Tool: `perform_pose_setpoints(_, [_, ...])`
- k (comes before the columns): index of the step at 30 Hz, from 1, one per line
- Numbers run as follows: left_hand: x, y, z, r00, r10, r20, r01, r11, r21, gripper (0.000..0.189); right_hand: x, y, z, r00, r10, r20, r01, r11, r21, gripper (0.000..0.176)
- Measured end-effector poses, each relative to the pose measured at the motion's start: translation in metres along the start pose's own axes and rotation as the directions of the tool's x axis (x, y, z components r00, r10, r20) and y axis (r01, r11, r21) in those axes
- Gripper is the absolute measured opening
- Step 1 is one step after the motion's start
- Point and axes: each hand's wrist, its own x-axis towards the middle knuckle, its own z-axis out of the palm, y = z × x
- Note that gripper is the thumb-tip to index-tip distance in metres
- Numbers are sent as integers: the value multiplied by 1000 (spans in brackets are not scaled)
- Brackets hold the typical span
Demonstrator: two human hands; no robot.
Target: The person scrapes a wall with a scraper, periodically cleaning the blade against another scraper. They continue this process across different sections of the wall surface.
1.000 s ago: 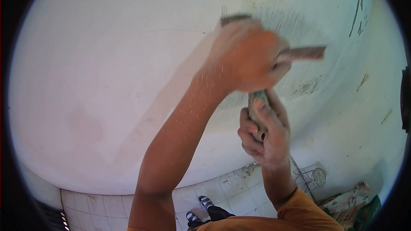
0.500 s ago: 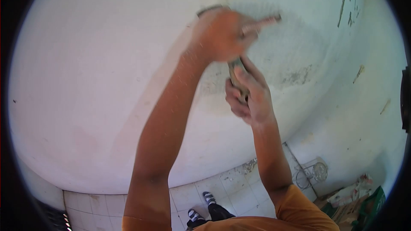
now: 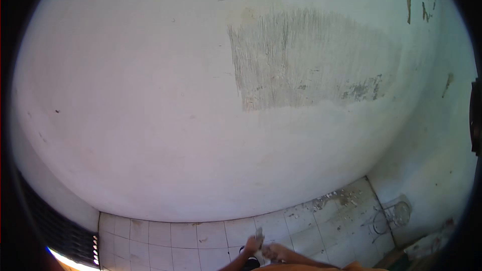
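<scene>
Both of my hands are low, near the bottom edge of the view and close together over the tiled floor. My left hand [image 3: 253, 244] is closed, with a small greyish object [image 3: 259, 233] sticking up from it, too small to make out. Beside it on the right, my right hand [image 3: 274, 252] is also closed, its dusty fingers round something I cannot make out. Ahead, the white wall [image 3: 150, 90] has a rough grey scraped patch [image 3: 311, 60] with vertical scratches and darker spots low on its right side.
Chips and dust [image 3: 341, 198] lie on the floor tiles [image 3: 211, 233] at the wall's foot. A wire stand [image 3: 384, 221] is by the right wall [image 3: 427, 170], with bags [image 3: 432, 241] below it. A dark slatted panel [image 3: 60, 221] stands at lower left.
Both hands have dropped from the wall to the bottom of the view. The scraped patch they covered now shows whole. The long held tool is no longer clearly visible.
</scene>
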Motion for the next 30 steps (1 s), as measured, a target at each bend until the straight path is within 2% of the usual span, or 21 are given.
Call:
perform_pose_setpoints(1, [-36,31,-2,935,-350,56,354,916,-191,40,1,-5,-3,999,32,37,-33,999,43,23])
perform_pose_setpoints(2, [-60,-5,34,987,-158,-11,151,960,-237,39,4,0,-4,995,68,73,-75,993,93,24])
perform_pose_setpoints(4, [-89,-5,37,962,-272,31,256,853,-454,38,12,34,-11,978,144,149,-174,961,213,24])
perform_pose_setpoints(5, [-107,13,25,943,-326,66,307,777,-549,38,12,58,-8,966,176,192,-225,933,280,25])
perform_pose_setpoints(6, [-112,68,-19,908,-412,81,402,801,-443,39,13,82,-6,951,200,237,-275,896,349,25])
perform_pose_setpoints(7, [-116,68,-26,907,-413,83,413,834,-366,39,9,94,3,946,203,253,-280,905,321,25])
perform_pose_setpoints(9, [-111,53,-43,915,-396,80,404,893,-197,38,-6,76,48,937,195,292,-270,931,246,25])
perform_pose_setpoints(12, [-112,59,-63,926,-378,-11,374,919,-125,35,-46,80,127,998,-13,-57,10,999,-46,23])
perform_pose_setpoints(13, [-110,67,-71,942,-333,-50,326,939,-113,33,-52,81,144,980,-113,-162,87,984,-158,23])
perform_pose_setpoints(15, [-98,83,-93,969,-220,-116,211,974,-87,29,-51,75,149,972,-209,-104,182,958,-222,26])
perform_pose_setpoints(17, [-81,93,-117,983,-23,-180,35,997,68,22,-55,70,173,927,-370,-63,337,894,-297,31])
perform_pose_setpoints(21, [-43,115,-178,930,306,-206,-246,931,270,12,-61,55,225,775,-632,15,579,701,-415,43])
perform_pose_setpoints(23, [-19,127,-207,879,445,-169,-394,880,266,11,-68,45,247,712,-695,95,664,624,-413,46])
perform_pose_setpoints(25, [5,150,-235,825,561,-62,-521,799,300,11,-67,34,257,623,-767,151,748,528,-402,45])
perform_pose_setpoints(26, [17,161,-245,787,615,-49,-572,757,316,11,-79,29,276,586,-802,114,770,507,-388,32])
perform_pose_setpoints(27, [29,174,-255,748,662,-36,-617,715,327,11,-88,24,288,555,-825,108,791,484,-374,26])
perform_pose_setpoints(30, [65,227,-291,678,728,100,-714,621,324,16,-112,-2,314,437,-889,135,861,371,-347,18])
